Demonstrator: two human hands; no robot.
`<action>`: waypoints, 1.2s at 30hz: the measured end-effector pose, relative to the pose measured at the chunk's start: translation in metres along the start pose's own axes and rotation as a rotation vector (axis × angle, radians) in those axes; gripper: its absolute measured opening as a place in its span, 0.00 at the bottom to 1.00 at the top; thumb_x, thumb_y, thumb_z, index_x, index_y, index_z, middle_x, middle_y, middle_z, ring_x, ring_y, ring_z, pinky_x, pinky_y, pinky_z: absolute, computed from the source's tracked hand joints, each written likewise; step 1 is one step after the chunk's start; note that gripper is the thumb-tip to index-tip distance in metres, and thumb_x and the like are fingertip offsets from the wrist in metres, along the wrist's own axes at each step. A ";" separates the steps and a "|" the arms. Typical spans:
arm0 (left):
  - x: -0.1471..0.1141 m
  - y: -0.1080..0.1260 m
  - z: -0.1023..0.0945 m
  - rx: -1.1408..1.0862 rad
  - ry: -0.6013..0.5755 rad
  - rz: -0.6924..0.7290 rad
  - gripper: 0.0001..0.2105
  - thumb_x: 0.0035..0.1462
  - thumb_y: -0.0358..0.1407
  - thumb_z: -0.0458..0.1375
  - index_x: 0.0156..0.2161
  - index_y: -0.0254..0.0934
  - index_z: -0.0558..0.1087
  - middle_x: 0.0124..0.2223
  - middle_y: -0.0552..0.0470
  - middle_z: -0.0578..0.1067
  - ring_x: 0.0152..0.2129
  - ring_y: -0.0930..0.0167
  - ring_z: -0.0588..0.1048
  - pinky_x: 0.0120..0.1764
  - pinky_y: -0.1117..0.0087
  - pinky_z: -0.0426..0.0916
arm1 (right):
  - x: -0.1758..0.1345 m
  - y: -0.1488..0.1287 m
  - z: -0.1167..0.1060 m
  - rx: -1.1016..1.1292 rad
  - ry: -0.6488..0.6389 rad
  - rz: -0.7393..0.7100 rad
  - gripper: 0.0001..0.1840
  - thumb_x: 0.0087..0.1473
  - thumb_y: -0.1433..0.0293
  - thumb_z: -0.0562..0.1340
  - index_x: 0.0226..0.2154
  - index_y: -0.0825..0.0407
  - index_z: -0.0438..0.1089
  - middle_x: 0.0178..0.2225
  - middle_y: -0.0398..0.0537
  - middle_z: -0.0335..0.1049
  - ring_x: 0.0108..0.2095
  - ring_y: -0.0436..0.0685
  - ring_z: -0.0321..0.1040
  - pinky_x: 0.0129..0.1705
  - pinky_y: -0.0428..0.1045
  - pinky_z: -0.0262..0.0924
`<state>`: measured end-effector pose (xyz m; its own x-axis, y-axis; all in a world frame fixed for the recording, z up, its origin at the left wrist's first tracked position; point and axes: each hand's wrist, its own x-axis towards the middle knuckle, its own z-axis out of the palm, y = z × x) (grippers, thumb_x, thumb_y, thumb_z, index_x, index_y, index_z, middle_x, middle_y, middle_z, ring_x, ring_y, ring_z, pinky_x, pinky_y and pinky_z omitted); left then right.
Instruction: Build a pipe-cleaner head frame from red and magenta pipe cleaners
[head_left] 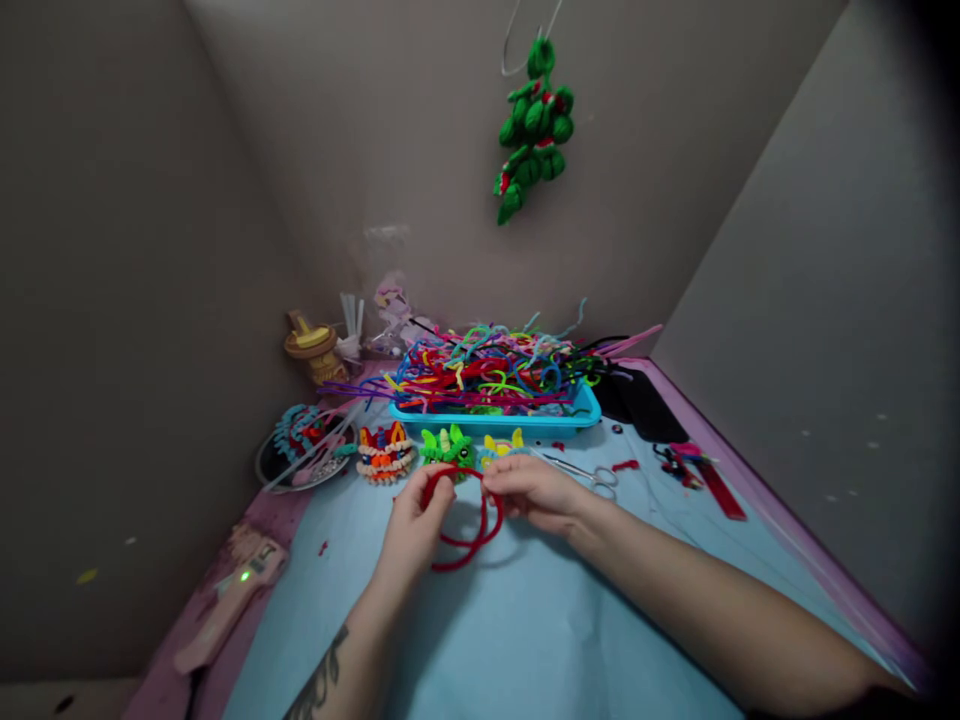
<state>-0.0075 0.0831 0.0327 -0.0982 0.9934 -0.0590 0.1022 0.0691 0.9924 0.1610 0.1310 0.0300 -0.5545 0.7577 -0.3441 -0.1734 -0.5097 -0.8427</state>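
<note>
A red pipe cleaner (480, 540), bent into loops, hangs between my two hands above the blue table cover. My left hand (424, 510) pinches it on the left side, thumb pressed against the fingers. At the upper right of the loop, my right hand (529, 488) grips it between thumb and fingertips. Just behind the hands stand a small orange and cream pipe-cleaner figure (385, 455), a green one (448, 447) and a yellow one (504, 444), the last partly hidden by my right hand. Scissors (581, 470) lie beyond my right wrist.
A blue tray (495, 425) heaped with colourful pipe cleaners (487, 370) stands at the back. On the left are a bowl (304, 480) of pieces and a glue gun (232, 600) with a green light. A black phone (651, 405) and a red strip (721, 490) lie right.
</note>
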 end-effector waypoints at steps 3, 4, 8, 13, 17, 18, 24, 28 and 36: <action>0.002 -0.001 -0.004 -0.228 -0.059 -0.152 0.21 0.48 0.50 0.57 0.40 0.33 0.72 0.36 0.47 0.74 0.31 0.70 0.69 0.29 0.74 0.62 | 0.001 -0.005 -0.001 0.026 0.087 -0.112 0.15 0.32 0.64 0.70 0.17 0.56 0.66 0.14 0.39 0.63 0.14 0.42 0.51 0.16 0.42 0.38; 0.003 -0.002 -0.005 -0.264 -0.077 -0.178 0.21 0.47 0.50 0.59 0.39 0.33 0.72 0.36 0.47 0.74 0.31 0.70 0.69 0.29 0.74 0.62 | 0.002 -0.006 -0.002 0.036 0.101 -0.132 0.16 0.32 0.64 0.70 0.17 0.56 0.65 0.15 0.39 0.63 0.14 0.42 0.51 0.16 0.42 0.38; 0.004 -0.006 -0.005 -0.249 -0.101 -0.179 0.16 0.45 0.46 0.63 0.30 0.33 0.72 0.29 0.52 0.72 0.23 0.76 0.65 0.27 0.76 0.59 | 0.005 -0.007 -0.005 0.072 0.120 -0.166 0.17 0.32 0.63 0.71 0.18 0.55 0.65 0.16 0.40 0.64 0.15 0.42 0.50 0.17 0.42 0.38; 0.008 -0.009 -0.008 -0.214 -0.063 -0.184 0.16 0.43 0.47 0.63 0.26 0.33 0.71 0.24 0.55 0.69 0.19 0.78 0.62 0.26 0.76 0.58 | 0.009 -0.005 -0.010 0.129 0.156 -0.194 0.17 0.31 0.64 0.71 0.19 0.55 0.66 0.18 0.41 0.65 0.16 0.43 0.52 0.18 0.43 0.41; 0.010 -0.008 -0.013 -0.209 -0.071 -0.185 0.16 0.43 0.47 0.63 0.25 0.33 0.71 0.22 0.56 0.68 0.19 0.78 0.62 0.25 0.77 0.56 | 0.010 -0.006 -0.012 0.142 0.123 -0.188 0.15 0.33 0.65 0.71 0.19 0.55 0.66 0.19 0.41 0.63 0.18 0.44 0.53 0.19 0.43 0.42; 0.010 -0.008 -0.014 -0.218 -0.068 -0.184 0.17 0.44 0.47 0.63 0.25 0.33 0.70 0.21 0.57 0.67 0.18 0.78 0.61 0.24 0.77 0.56 | 0.009 -0.007 -0.012 0.153 0.124 -0.194 0.15 0.33 0.65 0.70 0.20 0.55 0.65 0.18 0.40 0.62 0.18 0.44 0.53 0.19 0.43 0.42; 0.014 -0.011 -0.019 -0.150 -0.062 -0.143 0.19 0.39 0.49 0.65 0.30 0.34 0.74 0.27 0.51 0.73 0.23 0.73 0.68 0.28 0.74 0.60 | 0.006 -0.012 -0.015 -0.059 0.036 -0.170 0.14 0.38 0.64 0.67 0.18 0.55 0.64 0.15 0.37 0.57 0.16 0.43 0.47 0.19 0.43 0.38; 0.016 -0.016 -0.023 -0.101 -0.015 -0.093 0.23 0.49 0.53 0.55 0.42 0.36 0.73 0.38 0.45 0.75 0.33 0.66 0.72 0.32 0.69 0.64 | 0.004 -0.016 -0.028 -0.482 -0.198 -0.123 0.09 0.43 0.67 0.62 0.20 0.56 0.68 0.17 0.39 0.60 0.19 0.44 0.51 0.22 0.43 0.44; 0.003 -0.020 -0.004 0.641 -0.205 0.061 0.09 0.52 0.40 0.54 0.32 0.38 0.72 0.34 0.46 0.73 0.35 0.63 0.70 0.39 0.65 0.61 | -0.009 -0.031 -0.048 -1.365 -0.187 -0.161 0.08 0.45 0.71 0.61 0.31 0.51 0.75 0.26 0.43 0.74 0.26 0.50 0.64 0.26 0.43 0.51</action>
<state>-0.0138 0.0847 0.0126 0.1095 0.9902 -0.0868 0.6752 -0.0100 0.7376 0.2103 0.1590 0.0395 -0.7234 0.6486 -0.2366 0.6190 0.4575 -0.6383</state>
